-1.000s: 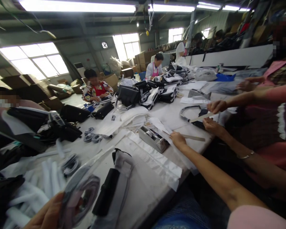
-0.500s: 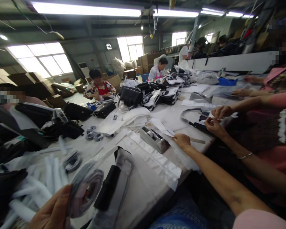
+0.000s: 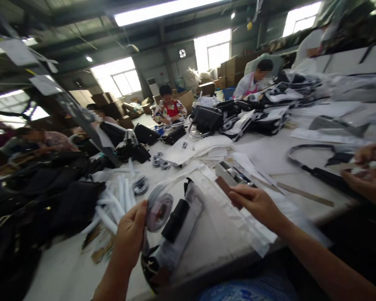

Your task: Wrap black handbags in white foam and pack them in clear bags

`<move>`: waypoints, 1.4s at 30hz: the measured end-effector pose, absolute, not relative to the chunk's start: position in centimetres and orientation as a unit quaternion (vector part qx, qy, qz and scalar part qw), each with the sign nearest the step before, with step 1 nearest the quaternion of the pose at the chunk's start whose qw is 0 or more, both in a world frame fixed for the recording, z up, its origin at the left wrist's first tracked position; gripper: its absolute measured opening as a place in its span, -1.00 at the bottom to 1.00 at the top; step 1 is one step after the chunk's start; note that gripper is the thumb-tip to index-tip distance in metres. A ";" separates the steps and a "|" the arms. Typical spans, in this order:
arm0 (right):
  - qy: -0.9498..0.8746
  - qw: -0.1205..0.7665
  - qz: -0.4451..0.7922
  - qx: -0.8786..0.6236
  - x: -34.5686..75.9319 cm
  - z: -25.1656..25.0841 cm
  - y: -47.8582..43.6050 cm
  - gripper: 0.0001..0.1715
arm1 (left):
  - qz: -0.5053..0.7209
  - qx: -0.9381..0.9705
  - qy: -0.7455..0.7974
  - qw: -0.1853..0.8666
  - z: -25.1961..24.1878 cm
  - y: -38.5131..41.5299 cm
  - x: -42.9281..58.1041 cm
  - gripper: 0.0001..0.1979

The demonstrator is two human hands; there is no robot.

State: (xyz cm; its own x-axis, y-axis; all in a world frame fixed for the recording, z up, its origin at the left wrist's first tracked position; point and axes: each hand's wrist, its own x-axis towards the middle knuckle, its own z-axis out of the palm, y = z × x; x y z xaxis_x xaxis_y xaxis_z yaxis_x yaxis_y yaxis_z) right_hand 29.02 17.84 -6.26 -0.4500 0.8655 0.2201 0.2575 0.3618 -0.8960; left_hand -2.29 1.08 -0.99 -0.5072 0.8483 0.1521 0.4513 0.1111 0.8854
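Observation:
My left hand (image 3: 132, 230) is closed on a coiled grey strap (image 3: 159, 212) in clear plastic, held up over the table. Between the thumb and fingers of my right hand (image 3: 260, 207) is a flat brown strip (image 3: 227, 191); its material I cannot make out. Just behind that strip stands a grey tape dispenser (image 3: 230, 172), partly covered by it. Between my hands lies a plastic-wrapped strap with a black sleeve (image 3: 176, 220). White plastic sheeting (image 3: 253, 230) is spread under my right forearm.
White foam tubes (image 3: 123, 194) and several coiled straps (image 3: 140, 184) lie beyond my left hand. Black bags (image 3: 62, 200) are heaped at left, more (image 3: 207, 119) at the back. A co-worker's hands (image 3: 369, 169) work at right beside a black strap (image 3: 326, 177). A long flat strip (image 3: 305, 193) lies nearer.
The view has swung left. My right hand, earlier beside the dispenser at a white strip, now holds the brown strip in front of the dispenser. My left hand still holds the coiled strap.

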 end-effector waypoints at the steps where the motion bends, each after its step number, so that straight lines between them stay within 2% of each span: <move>1: -0.735 0.347 0.471 -0.343 27.5 -5.7 16.2 -0.56 | 0.502 0.434 0.716 0.216 -0.7 1.3 -1.8 -0.51; 3: -0.729 0.311 0.535 -0.292 24.8 -5.0 13.7 -0.58 | 0.515 0.418 0.714 0.223 -0.4 1.5 -1.2 -0.51; 5: -0.738 0.299 0.547 -0.260 22.5 -4.7 12.3 -0.63 | 0.510 0.425 0.717 0.213 0.0 1.3 -0.8 -0.51; 12: -0.738 0.330 0.541 -0.233 17.1 -4.0 11.4 -0.71 | 0.448 0.490 0.737 0.126 0.9 0.5 1.5 -0.53; 16: -0.658 0.339 0.642 -0.199 15.6 -3.1 10.7 -0.65 | 0.429 0.522 0.733 0.079 0.4 0.4 2.1 -0.55; 19: -0.580 0.311 0.737 -0.154 15.6 -2.5 10.1 -0.57 | 0.411 0.542 0.732 0.043 0.2 0.3 2.0 -0.59; 23: -0.493 0.267 0.821 -0.109 16.0 -2.0 9.7 -0.59 | 0.383 0.562 0.733 -0.009 0.2 0.2 2.0 -0.61; 30: -0.514 0.278 0.788 -0.192 15.5 -1.5 10.0 -0.53 | 0.351 0.603 0.706 -0.121 -0.6 0.5 2.3 -0.65; 33: -0.515 0.273 0.786 -0.205 15.4 -1.4 10.3 -0.56 | 0.368 0.597 0.708 -0.087 -1.1 0.5 2.5 -0.64; 36: -0.520 0.280 0.776 -0.221 15.4 -1.3 10.7 -0.59 | 0.426 0.565 0.706 -0.001 -1.4 0.4 2.8 -0.59; 42: -0.539 0.267 0.768 -0.221 15.6 -0.6 11.1 -0.58 | 0.648 0.364 0.595 0.307 -0.8 0.6 3.1 -0.08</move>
